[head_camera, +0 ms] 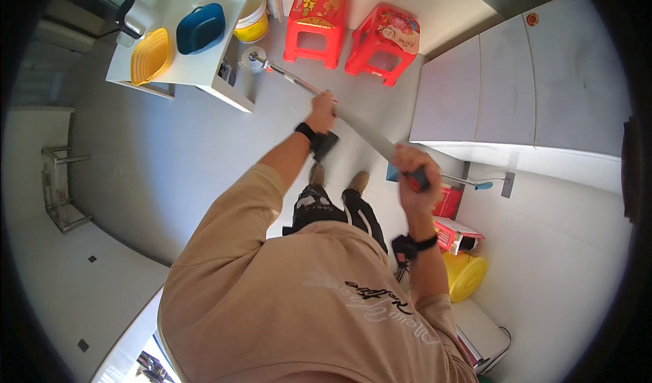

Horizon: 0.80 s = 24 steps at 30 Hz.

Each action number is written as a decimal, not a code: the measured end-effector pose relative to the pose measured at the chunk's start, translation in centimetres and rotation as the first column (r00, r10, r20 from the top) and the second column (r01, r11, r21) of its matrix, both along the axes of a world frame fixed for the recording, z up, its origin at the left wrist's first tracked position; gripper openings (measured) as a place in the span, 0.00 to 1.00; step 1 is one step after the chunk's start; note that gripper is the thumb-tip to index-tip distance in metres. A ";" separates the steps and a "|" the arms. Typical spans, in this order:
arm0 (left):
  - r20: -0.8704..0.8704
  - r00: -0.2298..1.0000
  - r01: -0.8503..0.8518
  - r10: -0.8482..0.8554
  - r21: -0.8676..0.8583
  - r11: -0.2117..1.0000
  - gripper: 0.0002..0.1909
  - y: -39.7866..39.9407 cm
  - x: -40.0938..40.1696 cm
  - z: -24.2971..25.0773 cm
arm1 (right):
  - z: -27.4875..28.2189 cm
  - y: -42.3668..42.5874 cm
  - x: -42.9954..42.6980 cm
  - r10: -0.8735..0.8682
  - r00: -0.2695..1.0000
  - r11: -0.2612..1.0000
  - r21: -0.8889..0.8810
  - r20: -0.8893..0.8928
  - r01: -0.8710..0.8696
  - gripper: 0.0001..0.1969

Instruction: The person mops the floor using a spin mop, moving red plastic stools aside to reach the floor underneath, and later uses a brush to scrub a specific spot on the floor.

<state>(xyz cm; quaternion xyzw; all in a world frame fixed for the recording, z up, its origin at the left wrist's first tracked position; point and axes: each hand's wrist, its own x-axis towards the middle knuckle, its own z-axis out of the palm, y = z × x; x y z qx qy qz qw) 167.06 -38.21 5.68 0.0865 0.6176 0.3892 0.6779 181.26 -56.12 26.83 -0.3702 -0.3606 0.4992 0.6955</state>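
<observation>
A long-handled mop (369, 130) slants across the view in front of me. My left hand (322, 112) is closed around the middle of its pole, where the metal section meets the thicker grey part. Higher up, my right hand (418, 174) grips the dark upper end of the handle. The round, pale mop head (252, 59) is down on the grey floor (204, 143), close to the table's leg and below a bucket. Black bands sit on both wrists. My shoes (359, 180) stand on the floor below the pole.
A white table (219, 67) carries a yellow basket (151, 57), a blue basin (201, 28) and a kettle (137, 16). Behind it is a bucket (252, 21). Two red plastic stools (316, 31) stand by the wall. White cabinets (504, 92) rise at right, near a red box (453, 234).
</observation>
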 end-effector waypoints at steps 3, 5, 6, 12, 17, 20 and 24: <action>0.047 0.995 0.090 -0.085 -0.100 0.991 0.11 5.9 -3.8 -4.2 | -4.7 6.7 -3.5 0.059 0.998 0.998 -0.030 0.014 -0.059 0.19; 0.076 0.991 0.120 -0.111 -0.123 0.985 0.11 8.1 -6.0 -7.5 | -8.6 10.8 -6.4 0.115 0.990 0.993 0.048 -0.087 -0.111 0.15; 0.131 0.988 0.093 -0.087 -0.044 0.995 0.10 9.2 -9.0 -10.2 | -9.1 11.9 -8.3 0.079 0.991 0.996 0.046 -0.104 -0.075 0.13; -0.150 0.869 0.493 -0.471 0.182 0.851 0.09 7.8 -11.4 -13.6 | -8.2 9.3 -9.4 0.089 0.996 0.994 -0.063 -0.017 -0.090 0.11; -0.192 0.661 0.734 -0.726 0.369 0.570 0.10 -1.3 -7.0 -7.0 | -5.2 1.0 -5.4 0.008 0.999 0.992 -0.124 0.052 -0.002 0.12; -0.074 0.631 0.760 -0.772 0.259 0.596 0.15 -6.0 -6.2 -5.1 | -2.1 -3.9 -3.8 0.051 0.997 0.991 -0.130 0.060 -0.043 0.12; -0.188 0.492 0.862 -0.850 0.242 0.445 0.15 -14.4 -2.8 -2.0 | 1.8 -12.5 -1.2 0.026 0.995 0.984 -0.179 0.091 -0.009 0.12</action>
